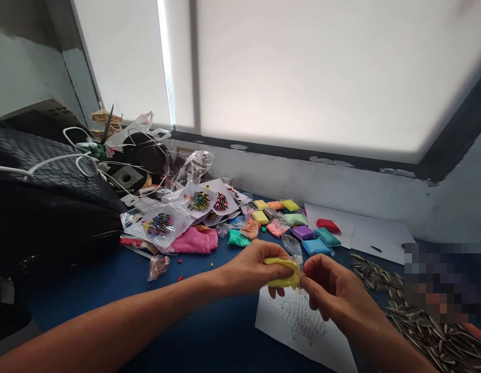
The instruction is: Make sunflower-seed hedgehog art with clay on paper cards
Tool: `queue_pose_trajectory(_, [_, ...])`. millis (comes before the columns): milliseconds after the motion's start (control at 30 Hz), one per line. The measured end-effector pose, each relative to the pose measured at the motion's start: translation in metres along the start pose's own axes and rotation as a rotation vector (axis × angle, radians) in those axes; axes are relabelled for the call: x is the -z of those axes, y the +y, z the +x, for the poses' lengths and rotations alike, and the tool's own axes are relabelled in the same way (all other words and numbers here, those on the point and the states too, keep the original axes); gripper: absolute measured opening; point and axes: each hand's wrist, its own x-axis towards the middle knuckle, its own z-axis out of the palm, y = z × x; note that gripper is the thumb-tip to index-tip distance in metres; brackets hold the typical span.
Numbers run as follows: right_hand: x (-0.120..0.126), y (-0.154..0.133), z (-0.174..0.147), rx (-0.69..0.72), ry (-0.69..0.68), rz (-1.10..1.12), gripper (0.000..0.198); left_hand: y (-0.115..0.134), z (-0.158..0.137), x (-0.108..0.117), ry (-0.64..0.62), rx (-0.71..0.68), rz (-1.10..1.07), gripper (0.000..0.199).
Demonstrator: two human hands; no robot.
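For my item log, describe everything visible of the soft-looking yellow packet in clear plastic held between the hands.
The yellow packet looks like a soft, rounded slab inside thin, glossy clear film, with loose film at its right end. The left hand grips it, thumb across its near face, partly covering it; the right hand appears to pinch the film's right edge. It seems raised over the far edge of a white paper sheet bearing a line drawing. Whether the film is open cannot be told.

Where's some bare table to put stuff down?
Bare blue tabletop shows left of the drawing, below the left forearm, and between that forearm and the black bag. Crowded spots: coloured packets beyond the left hand, striped seeds at right.
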Motion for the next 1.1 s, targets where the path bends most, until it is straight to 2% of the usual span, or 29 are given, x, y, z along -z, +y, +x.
queue_pose_trajectory(200, [-0.001,-0.004,-0.007,0.128,0.111,-0.056,0.02,0.002,-0.001,0.003,-0.041,0.007,-0.061,0.039])
queue_pose_trajectory(300, [-0.001,-0.004,-0.009,0.164,0.16,-0.096,0.026,-0.001,0.0,0.005,-0.05,0.018,-0.066,0.04])
queue_pose_trajectory(433, [0.002,0.0,-0.006,0.255,0.151,-0.186,0.03,-0.002,0.0,0.006,-0.055,0.026,-0.065,0.041])
queue_pose_trajectory(633, [0.011,0.005,-0.004,0.445,0.041,-0.385,0.029,-0.002,0.0,0.006,-0.073,0.039,-0.053,0.049])
queue_pose_trajectory(767, [0.009,0.008,-0.006,0.559,0.12,-0.507,0.022,-0.003,0.0,0.005,-0.073,0.06,-0.049,0.05])
queue_pose_trajectory(833, [0.006,0.01,-0.007,0.577,0.2,-0.538,0.015,-0.003,0.0,0.005,-0.072,0.071,-0.049,0.05])
queue_pose_trajectory(900, [0.004,0.01,-0.007,0.566,0.23,-0.551,0.016,-0.002,0.0,0.006,-0.076,0.077,-0.054,0.05])
queue_pose_trajectory(1100, [0.004,0.007,-0.006,0.611,0.163,-0.518,0.021,-0.004,0.002,0.008,-0.095,0.069,-0.104,0.054])
